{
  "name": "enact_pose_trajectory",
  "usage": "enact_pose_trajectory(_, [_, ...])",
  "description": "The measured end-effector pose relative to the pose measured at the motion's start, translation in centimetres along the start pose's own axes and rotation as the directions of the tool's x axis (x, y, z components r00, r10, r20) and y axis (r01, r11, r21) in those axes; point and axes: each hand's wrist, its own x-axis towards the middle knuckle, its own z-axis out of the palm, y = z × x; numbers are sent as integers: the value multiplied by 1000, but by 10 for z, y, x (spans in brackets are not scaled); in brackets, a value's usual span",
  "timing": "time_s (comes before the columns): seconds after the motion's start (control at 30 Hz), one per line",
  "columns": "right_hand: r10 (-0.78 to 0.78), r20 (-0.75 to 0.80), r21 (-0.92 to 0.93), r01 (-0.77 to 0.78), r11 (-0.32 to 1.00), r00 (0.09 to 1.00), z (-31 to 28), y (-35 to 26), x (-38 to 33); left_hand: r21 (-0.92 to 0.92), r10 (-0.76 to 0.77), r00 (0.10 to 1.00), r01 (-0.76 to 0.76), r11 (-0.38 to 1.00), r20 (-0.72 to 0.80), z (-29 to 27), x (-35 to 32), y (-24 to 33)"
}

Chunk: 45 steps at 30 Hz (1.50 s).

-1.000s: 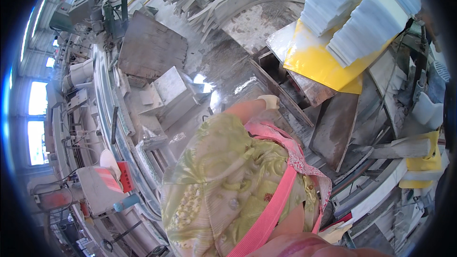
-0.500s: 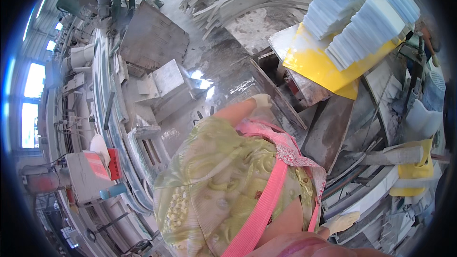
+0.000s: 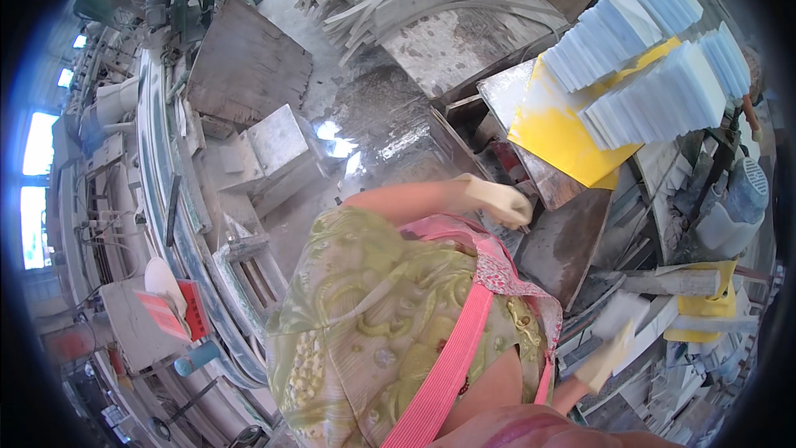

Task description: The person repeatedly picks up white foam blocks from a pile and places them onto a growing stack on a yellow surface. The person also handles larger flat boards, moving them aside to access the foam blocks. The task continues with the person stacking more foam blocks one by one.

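My left hand (image 3: pixel 500 203), in a cream glove, reaches across in front of my body. Its fingers are curled closed beside the edge of a wet, rusty metal plate (image 3: pixel 572 236); whatever they may hold is hidden. Lower right, my right hand (image 3: pixel 608 359), gloved alike, has its fingers on a thin pale slab (image 3: pixel 622 315), which is smeared by motion. Stacks of pale bluish-white slabs (image 3: pixel 655 95) stand upper right on a yellow sheet (image 3: pixel 555 134) laid over a work stand.
A box-shaped block (image 3: pixel 282 145) and a dark, rough board (image 3: pixel 249 58) stand to the left. Long strips (image 3: pixel 356 8) lie in a heap at the back. The floor (image 3: pixel 390 116) looks wet. A blue-grey basket (image 3: pixel 746 191) is at far right, near another person's arm (image 3: pixel 750 116).
My left hand has swung right, out from my body toward the stand. My right hand has risen into view at lower right with the pale slab. The whole view has shifted slightly.
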Motion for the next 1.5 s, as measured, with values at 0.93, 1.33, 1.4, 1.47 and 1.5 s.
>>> enact_pose_trajectory(0.93, [-32,-191,34,39,999,981,1,69,-14,23,-167,424,407,913,-890,-27,129,63])
enact_pose_trajectory(1.33, [-231,-86,-832,57,552,969,-67,266,-18,145,-61,377,494,857,-924,-17,140,75])
enact_pose_trajectory(1.4, [-197,-77,-887,23,460,977,-64,261,-9,163,-58,400,497,852,-915,-17,139,74])
enact_pose_trajectory(1.47, [-187,-80,-914,3,405,979,-63,257,-1,173,-45,391,503,847,-919,-18,139,73])
enact_pose_trajectory(1.5, [-174,-83,-867,15,499,981,-64,255,0,174,-31,373,503,847,-927,-18,139,73])
